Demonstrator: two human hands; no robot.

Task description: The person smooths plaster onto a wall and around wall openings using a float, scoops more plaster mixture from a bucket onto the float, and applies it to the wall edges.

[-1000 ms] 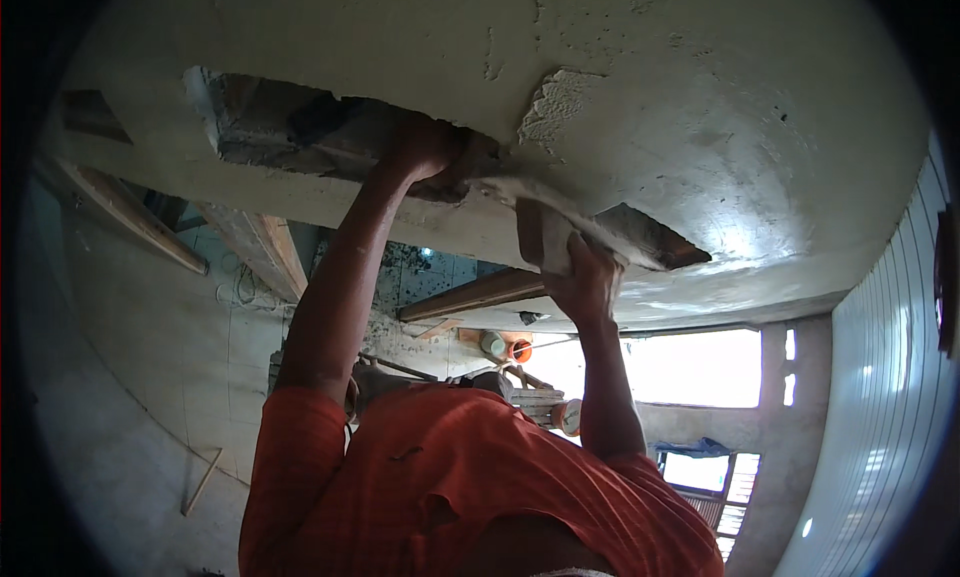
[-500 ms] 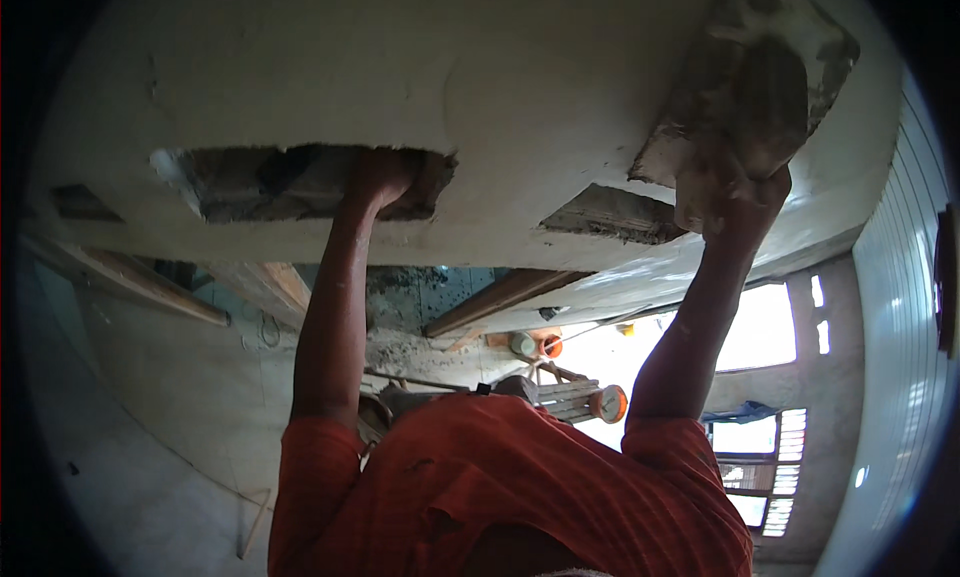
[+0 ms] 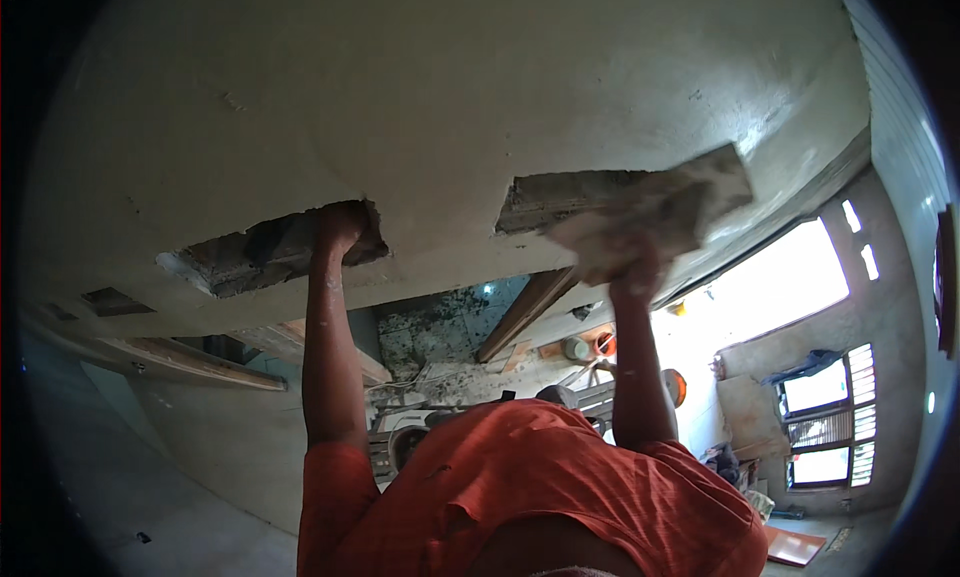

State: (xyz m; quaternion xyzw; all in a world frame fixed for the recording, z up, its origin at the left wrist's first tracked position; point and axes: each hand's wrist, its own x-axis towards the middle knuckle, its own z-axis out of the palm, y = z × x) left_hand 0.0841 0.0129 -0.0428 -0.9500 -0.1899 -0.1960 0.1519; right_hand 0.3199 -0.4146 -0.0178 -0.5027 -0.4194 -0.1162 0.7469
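Pale plaster (image 3: 430,107) covers a broad surface, its outer edges lost in the dark rim of the view. The left hand (image 3: 342,227) has its fingers hidden inside the ragged left opening (image 3: 225,267), so I cannot tell whether they are spread or gripping. Blur softens the right hand (image 3: 635,262), which clasps a flat tool (image 3: 705,192); how each finger lies is hard to make out. That tool hides the right end of the right opening (image 3: 560,199), and whether it touches the plaster is unclear. Besides these two large openings, two small gaps (image 3: 115,301) show toward the left edge, and two buckets (image 3: 576,350), one pale, one orange, stand side by side on the far right. Roughly rectangular, the tool looks stained grey, brown and off-white.
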